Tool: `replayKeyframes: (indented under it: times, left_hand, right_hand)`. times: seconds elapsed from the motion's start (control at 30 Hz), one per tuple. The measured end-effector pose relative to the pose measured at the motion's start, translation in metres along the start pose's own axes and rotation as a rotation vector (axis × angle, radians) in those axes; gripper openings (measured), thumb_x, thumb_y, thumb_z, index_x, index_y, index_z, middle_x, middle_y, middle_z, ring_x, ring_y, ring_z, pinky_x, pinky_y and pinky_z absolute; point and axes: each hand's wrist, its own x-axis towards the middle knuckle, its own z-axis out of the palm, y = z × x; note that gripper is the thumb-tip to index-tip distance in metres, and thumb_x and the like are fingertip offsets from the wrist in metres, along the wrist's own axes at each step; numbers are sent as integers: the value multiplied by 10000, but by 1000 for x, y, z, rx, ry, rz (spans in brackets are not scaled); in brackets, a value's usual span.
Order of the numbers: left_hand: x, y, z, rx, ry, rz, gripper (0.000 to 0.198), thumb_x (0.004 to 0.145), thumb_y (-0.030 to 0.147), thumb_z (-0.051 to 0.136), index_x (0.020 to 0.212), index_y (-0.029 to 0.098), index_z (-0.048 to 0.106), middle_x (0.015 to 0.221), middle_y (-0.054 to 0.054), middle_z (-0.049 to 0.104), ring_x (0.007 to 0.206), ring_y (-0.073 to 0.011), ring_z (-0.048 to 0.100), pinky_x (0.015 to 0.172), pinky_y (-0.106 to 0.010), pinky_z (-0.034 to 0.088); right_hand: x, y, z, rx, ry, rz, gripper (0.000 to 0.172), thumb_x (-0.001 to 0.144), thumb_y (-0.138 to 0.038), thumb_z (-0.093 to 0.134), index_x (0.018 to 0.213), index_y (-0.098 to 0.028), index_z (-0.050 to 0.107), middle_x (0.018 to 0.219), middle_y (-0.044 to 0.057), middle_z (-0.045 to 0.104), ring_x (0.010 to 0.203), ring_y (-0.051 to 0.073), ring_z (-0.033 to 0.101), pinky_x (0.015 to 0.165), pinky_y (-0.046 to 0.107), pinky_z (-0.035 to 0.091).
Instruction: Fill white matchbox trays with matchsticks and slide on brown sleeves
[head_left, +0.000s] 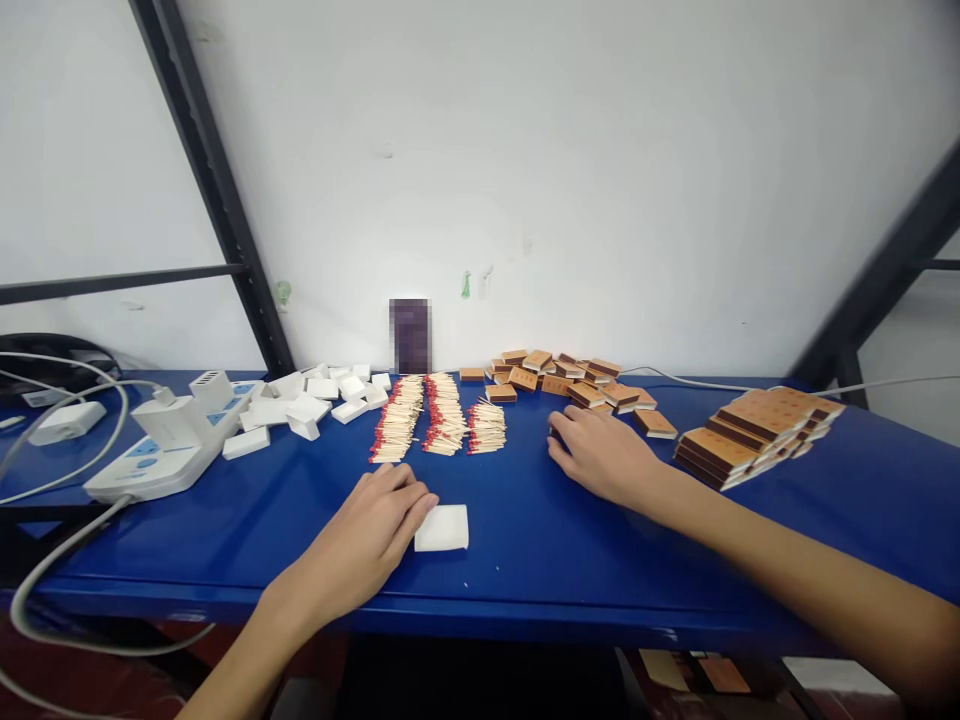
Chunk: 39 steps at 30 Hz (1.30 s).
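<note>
Blue tabletop [540, 570] has bare room lower centre, right of the white matchbox tray [442, 530], which sits near the front edge. Left hand [371, 530] has fingers bunched, touching it, can't tell if pinching. Right hand [600, 452]'s curled mid-frame, grip unclear, near some matchboxes [556, 384].

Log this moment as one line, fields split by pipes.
left hand: at white box piece | right hand: beside loose matchboxes, grip unclear | matches: three piles | stacked matchboxes: right side
</note>
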Motion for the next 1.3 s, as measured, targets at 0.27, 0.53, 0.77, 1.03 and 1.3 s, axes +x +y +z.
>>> replayKeyframes:
  times: [0.27, 0.53, 0.77, 1.03, 1.3]
  left_hand:
    - [7, -39, -15, 155, 188, -135, 375, 1019, 389, 311, 1066, 191, 627, 971, -78, 596, 942, -241, 545, 871, -402, 429]
    - [7, -61, -15, 232, 99, -174, 270, 999, 313, 337, 971, 198, 580, 915, -63, 562, 867, -227, 542, 778, -364, 427]
    - [7, -53, -16, 227, 48, -142, 271, 1011, 315, 311, 909, 189, 528, 920, -57, 531, 857, -219, 504, 814, -384, 424]
    - [-6, 5, -12, -91, -17, 20, 273, 1030, 350, 299, 984, 219, 534, 975, -38, 582, 847, -177, 549, 775, -321, 449]
    - [-6, -20, -18, -163, 401, -206, 333, 1016, 416, 330, 907, 199, 558, 750, 0, 551, 670, -154, 497, 641, -285, 392]
  right_hand:
    - [2, -23, -11, 213, 143, -273, 170, 943, -208, 450, 983, -169, 611, 969, 98, 640, 824, 220, 611, 693, 318, 407]
    - [34, -57, 0, 557, 228, -342, 130, 894, -147, 472, 887, -176, 599, 792, 36, 640, 676, 149, 546, 626, 265, 361]
    - [21, -66, 6, 694, 230, -422, 130, 862, -134, 505, 873, -173, 629, 672, -8, 577, 571, 121, 470, 609, 250, 367]
    - [12, -66, -1, 870, 297, -392, 116, 882, -166, 507, 897, -179, 621, 556, -68, 447, 495, 96, 402, 546, 228, 340]
    - [-5, -77, -17, 876, 160, -548, 127, 896, -275, 557, 987, -192, 588, 836, 22, 586, 719, 144, 534, 673, 272, 443]
